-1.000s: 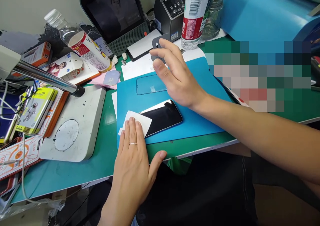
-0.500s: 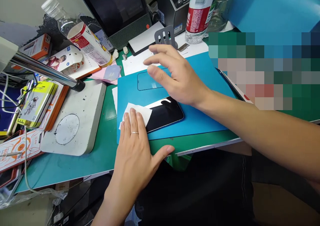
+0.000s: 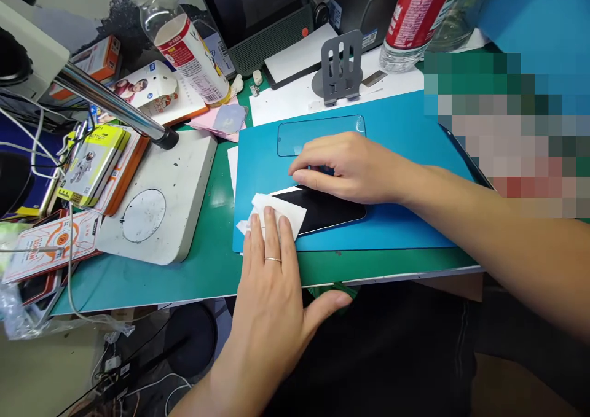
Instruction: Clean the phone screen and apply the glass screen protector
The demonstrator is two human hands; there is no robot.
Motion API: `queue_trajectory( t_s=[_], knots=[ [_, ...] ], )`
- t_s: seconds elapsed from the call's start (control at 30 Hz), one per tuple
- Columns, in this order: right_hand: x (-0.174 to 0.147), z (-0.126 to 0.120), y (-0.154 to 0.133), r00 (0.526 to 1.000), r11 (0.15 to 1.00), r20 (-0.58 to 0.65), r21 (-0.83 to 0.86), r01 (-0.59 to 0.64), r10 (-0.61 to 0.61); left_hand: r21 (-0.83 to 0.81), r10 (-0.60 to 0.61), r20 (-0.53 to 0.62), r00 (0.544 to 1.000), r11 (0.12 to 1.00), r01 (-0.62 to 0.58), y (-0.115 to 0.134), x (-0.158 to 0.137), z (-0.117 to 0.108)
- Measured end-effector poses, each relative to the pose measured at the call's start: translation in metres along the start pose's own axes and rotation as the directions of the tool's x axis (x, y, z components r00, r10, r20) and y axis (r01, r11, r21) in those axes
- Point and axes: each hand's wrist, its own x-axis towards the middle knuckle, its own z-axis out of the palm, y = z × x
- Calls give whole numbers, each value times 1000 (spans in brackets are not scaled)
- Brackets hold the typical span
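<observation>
On a blue mat (image 3: 405,134) lies a black-faced smartphone (image 3: 332,209), its screen up. My left hand (image 3: 271,282) rests at the phone's left end, fingers stretched flat on a folded white wipe (image 3: 290,211) and pressing it against the screen. The thumb points off to the right, and a ring sits on one finger. Over the phone's far edge is my right hand (image 3: 354,168), its thumb and fingertips drawn close together; anything between them is hidden. Just beyond it, a clear screen protector (image 3: 295,136) with a dark border lies on the mat, partly covered by the hand.
A grey phone stand (image 3: 341,67) and a red-labelled bottle (image 3: 415,24) stand behind the mat. To the left are a white lamp base (image 3: 157,183), a tilted bottle (image 3: 191,54) and stacked boxes (image 3: 92,165). A dark screen device (image 3: 262,11) is at the back. The right side is pixelated.
My right hand has come down from above the mat to the phone's far edge, and its fingers have closed. My left hand still presses the wipe. The view has shifted.
</observation>
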Motion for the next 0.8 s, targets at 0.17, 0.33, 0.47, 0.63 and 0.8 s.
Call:
queue_trajectory(
  t_s=[0.17, 0.33, 0.47, 0.63, 0.8],
  knots=[
    [1, 2, 2, 998, 997, 4, -36, -69, 69, -2, 2, -30, 1000, 1000, -2, 6, -8, 0],
    [3, 3, 2, 988, 986, 1, -53, -156, 157, -49, -50, -28, 998, 998, 49, 7, 2, 3],
    [3, 3, 3, 978, 978, -47, -40, -205, 203, -90, -70, -28, 997, 994, 67, 5, 10, 3],
    [2, 3, 2, 973, 975, -70, 19, -220, 220, -126, -65, -30, 997, 990, 61, 1, 17, 3],
    [4, 1, 2, 956, 960, -93, 25, -278, 279, -141, -30, -42, 999, 990, 24, -11, 31, 2]
  ],
)
